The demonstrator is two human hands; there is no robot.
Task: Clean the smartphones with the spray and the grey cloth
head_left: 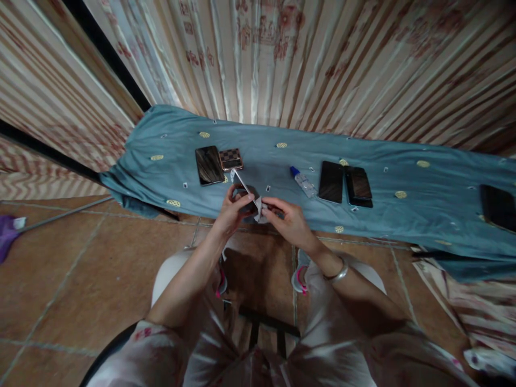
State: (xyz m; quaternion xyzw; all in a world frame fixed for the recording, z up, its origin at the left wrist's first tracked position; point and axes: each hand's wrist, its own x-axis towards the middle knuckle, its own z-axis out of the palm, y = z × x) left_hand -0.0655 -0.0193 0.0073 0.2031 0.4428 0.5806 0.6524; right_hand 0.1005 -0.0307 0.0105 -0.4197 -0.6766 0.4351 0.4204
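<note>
Phone (249, 203) sits gripped in the left hand (233, 210); the right hand (287, 215) pinches a small cloth (259, 210) against it. Best to wipe gently, keeping the grip firm.

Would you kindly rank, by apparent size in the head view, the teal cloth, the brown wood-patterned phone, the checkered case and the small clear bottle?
1. Teal cloth
2. Brown wood-patterned phone
3. Small checkered case and small clear blue-capped bottle: they look alike in size, so no ranking between them.
</note>
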